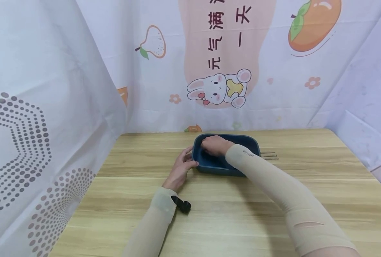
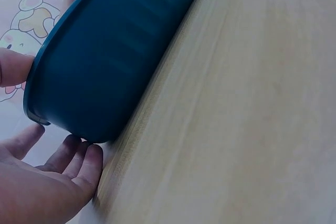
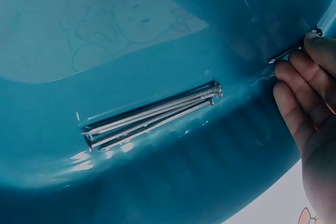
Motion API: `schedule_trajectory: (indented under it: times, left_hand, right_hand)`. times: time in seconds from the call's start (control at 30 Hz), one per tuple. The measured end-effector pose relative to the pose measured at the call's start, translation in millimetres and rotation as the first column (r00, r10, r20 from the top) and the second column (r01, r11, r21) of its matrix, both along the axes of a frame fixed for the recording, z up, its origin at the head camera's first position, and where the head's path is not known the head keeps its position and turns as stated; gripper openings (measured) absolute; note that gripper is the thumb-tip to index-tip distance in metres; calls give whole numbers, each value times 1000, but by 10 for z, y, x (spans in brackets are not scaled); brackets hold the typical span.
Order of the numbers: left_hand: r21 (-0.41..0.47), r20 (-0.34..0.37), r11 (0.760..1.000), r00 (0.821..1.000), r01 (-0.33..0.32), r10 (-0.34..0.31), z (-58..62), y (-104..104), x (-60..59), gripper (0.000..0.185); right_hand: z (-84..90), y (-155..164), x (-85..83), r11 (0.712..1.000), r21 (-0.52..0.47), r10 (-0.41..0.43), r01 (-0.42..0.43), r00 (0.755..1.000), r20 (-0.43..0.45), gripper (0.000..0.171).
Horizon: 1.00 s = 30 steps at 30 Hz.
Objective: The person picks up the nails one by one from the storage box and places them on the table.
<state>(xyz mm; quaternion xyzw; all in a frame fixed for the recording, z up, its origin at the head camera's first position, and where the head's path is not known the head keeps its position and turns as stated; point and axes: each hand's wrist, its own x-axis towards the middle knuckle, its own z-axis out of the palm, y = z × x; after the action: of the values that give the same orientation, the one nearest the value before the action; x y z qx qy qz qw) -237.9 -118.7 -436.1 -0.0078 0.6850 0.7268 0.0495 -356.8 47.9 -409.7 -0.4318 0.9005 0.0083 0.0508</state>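
A deep blue plastic bin (image 1: pixel 221 170) with rounded corners stands near the back of the wooden table. My left hand (image 1: pixel 178 170) rests against its left end, thumb at the rim by the front corner and the other fingers spread along the end wall. Inside the bin is my right hand (image 1: pixel 217 145), near the left end. There it pinches a nail (image 3: pixel 287 53) between thumb and fingers, close to the bin's inner surface. Several other nails (image 3: pixel 152 114) lie side by side in the bin, apart from the hand.
Right of the bin, three nails (image 1: pixel 269 155) lie roughly parallel on the table (image 1: pixel 209 217). A printed curtain (image 1: pixel 158 89) hangs behind the table, and another patterned cloth (image 1: pixel 49 107) hangs along the left side.
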Motion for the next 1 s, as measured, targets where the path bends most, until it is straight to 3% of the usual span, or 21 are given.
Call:
schedule_trajectory:
  times: [0.4,0.8,1.0]
  left_hand:
    - [9,4,1000,1000,10,-10,-5,6,1,72]
    - [4,6,1000,1000,-5,5,14,-19,-10,72]
    - [9,2,1000,1000,4,-4,16,-10,5,72]
  right_hand:
    - [40,-23,21,996,83,-20,19,1000,10,10]
    - [189,-14,60,997,75,-21,18,999,42,17]
    - [239,90,79,997,80,-14,15,1000,-3,15]
